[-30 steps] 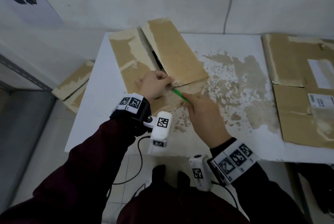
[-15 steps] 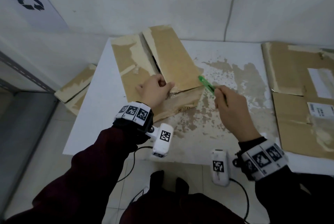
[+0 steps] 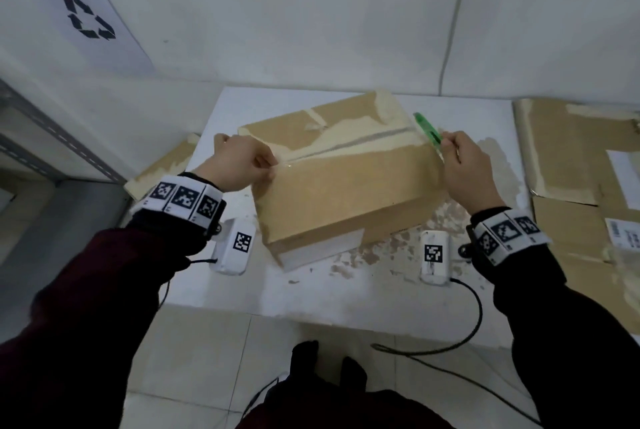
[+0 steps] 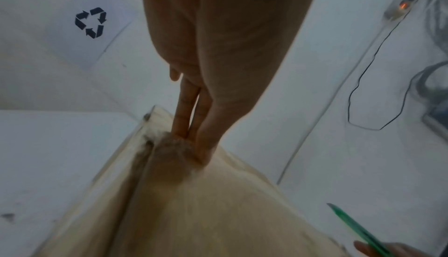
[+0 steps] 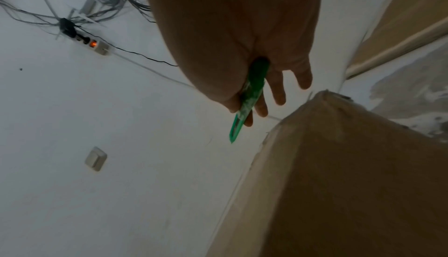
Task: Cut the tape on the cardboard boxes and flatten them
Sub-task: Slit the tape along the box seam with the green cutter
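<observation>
A brown cardboard box [image 3: 339, 193] stands on the white table [image 3: 311, 293], with a taped seam running along its top. My left hand [image 3: 270, 168] grips the box's left end, thumb on the near side and fingers [image 4: 186, 111] going down over the edge. The right hand [image 3: 450, 144] is at the box's right end and holds a green cutter [image 3: 427, 128], whose tip points up and away by the top right corner. In the right wrist view the cutter [image 5: 252, 92] lies in my curled fingers, just clear of the box corner [image 5: 322, 96].
Flattened cardboard [image 3: 571, 158] covers the table's right side. More flat cardboard [image 3: 162, 168] lies on the floor at the left. A wall with a recycling sign [image 3: 88, 18] stands close behind. A power strip [image 5: 92, 43] and cables hang on the wall.
The box, lying open and low under my left hand before, now stands closed and turned lengthwise. My right hand carried the cutter from the near edge out to the box's right end.
</observation>
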### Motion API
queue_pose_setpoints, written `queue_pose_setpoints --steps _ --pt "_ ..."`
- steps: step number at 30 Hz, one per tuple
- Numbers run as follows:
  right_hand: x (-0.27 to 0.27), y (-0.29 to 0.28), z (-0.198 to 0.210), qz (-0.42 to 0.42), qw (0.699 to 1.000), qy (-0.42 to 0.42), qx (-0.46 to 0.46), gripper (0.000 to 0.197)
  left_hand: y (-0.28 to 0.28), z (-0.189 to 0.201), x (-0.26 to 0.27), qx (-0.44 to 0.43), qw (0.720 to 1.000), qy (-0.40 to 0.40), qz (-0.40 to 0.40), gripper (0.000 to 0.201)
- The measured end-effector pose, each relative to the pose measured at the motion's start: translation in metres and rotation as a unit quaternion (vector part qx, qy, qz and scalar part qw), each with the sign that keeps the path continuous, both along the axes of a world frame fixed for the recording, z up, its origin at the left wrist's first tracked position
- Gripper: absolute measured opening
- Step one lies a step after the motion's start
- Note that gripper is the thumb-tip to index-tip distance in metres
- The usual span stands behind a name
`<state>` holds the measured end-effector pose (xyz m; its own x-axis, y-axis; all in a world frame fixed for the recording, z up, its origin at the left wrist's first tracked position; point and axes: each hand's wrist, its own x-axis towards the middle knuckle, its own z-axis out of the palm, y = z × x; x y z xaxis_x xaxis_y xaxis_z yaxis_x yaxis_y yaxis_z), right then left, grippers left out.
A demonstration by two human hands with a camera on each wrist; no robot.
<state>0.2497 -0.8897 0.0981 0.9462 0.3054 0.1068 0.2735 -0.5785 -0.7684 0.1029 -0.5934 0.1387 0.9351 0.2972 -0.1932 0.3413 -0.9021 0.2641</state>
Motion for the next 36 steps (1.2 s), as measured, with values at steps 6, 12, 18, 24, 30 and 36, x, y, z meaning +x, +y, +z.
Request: queue_pose_setpoints --steps 6,12,18,24,30,36 --pt "-0.017 -0.006 -0.020 -0.016 0.998 0.062 0.007 0.024 -0.022 -0.032 0.004 0.013 0.983 -0.137 0.119 0.007" --pt "-0.067 0.001 -0.019 0.009 0.969 0.210 0.129 0.022 -0.074 -0.046 0.013 0.030 0.971 -0.230 0.059 0.009" --pt "-0.116 0.010 -0.026 0.034 0.935 0.291 0.199 0.018 -0.104 -0.057 0.027 0.051 0.970 -0.236 0.000 0.019" --pt "-0.100 -0.012 -0.030 0.064 0.985 0.140 0.073 0.022 -0.104 -0.074 0.001 0.035 0.960 -0.262 -0.091 0.025" --pt "-0.086 -0.023 -0.022 0.124 0.991 0.052 0.008 0.022 -0.102 -0.083 -0.009 0.021 0.955 -0.279 -0.094 0.025" --pt "-0.067 -0.023 -0.015 0.171 0.983 -0.030 -0.050 0.023 -0.099 -0.080 0.001 -0.002 0.958 -0.274 -0.085 0.019"
